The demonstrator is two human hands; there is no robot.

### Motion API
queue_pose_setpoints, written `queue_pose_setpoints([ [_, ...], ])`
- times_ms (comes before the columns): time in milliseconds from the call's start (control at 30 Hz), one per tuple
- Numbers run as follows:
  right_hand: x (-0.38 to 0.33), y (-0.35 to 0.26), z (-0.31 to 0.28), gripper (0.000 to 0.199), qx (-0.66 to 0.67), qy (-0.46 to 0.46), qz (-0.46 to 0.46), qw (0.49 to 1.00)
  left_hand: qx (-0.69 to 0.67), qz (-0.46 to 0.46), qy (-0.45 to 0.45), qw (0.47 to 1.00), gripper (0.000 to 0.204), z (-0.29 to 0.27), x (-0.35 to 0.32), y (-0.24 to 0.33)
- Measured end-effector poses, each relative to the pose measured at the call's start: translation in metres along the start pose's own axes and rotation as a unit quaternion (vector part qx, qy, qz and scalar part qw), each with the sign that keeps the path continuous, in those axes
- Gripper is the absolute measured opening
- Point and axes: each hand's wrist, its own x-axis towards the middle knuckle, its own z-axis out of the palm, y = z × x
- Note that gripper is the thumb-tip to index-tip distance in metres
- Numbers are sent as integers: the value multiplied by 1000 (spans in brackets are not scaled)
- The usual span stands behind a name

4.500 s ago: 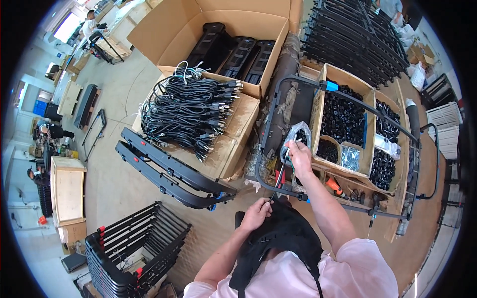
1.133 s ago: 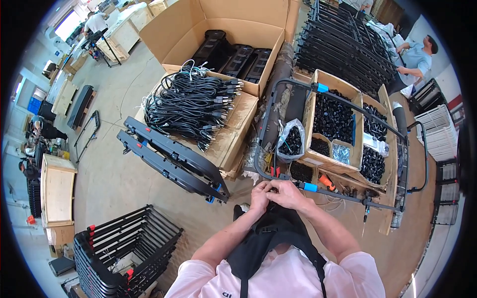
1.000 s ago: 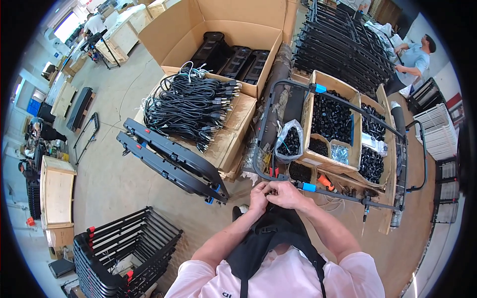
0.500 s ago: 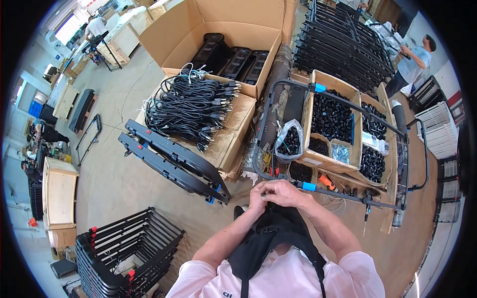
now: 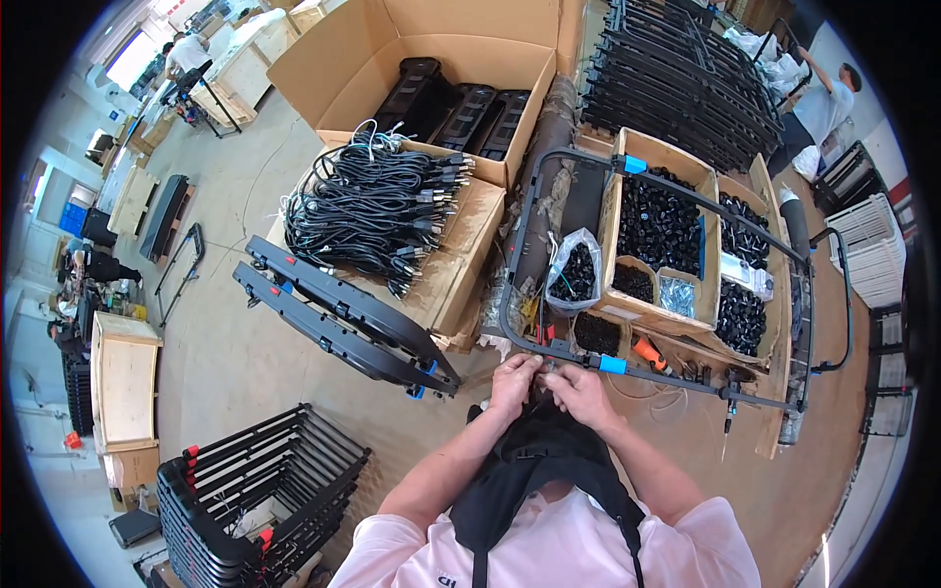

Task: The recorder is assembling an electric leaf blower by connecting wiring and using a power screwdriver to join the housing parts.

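— Black tube frame (image 5: pixel 549 358) runs just beyond your grip, its blue-taped joint (image 5: pixel 613 365) off to your right. Where are your hands?

— Your left hand (image 5: pixel 517 377) and right hand (image 5: pixel 578 390) meet at the near rail, fingertips pinched together on something small there; you can't tell what, it's too tiny to make out.

— How should you handle it?

— Judging by the pinch, keep both wrists low and close, steady the piece with the left, work with the right. The clear bag of black parts (image 5: pixel 573 277) sits just past the rail, the orange-handled tool (image 5: pixel 649 353) beyond your right hand, both near enough to reach without letting go.
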Motion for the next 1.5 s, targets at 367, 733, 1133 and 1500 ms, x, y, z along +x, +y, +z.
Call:
queue_pose_setpoints([
  [367,53,71,55,24,298,118,41,946,81,-70,-27,994,19,-1,-3,40],
  [733,47,64,70,22,367,112,-40,923,93,-153,-90,980,20,-13,7,50],
  [1133,34,69,70,28,318,90,-47,943,121,-182,-115,969,24,-25,-5,45],
  [1500,23,-57,18,20,-372,24,-226,900,248,23,-58,967,28,-32,-31,26],
])
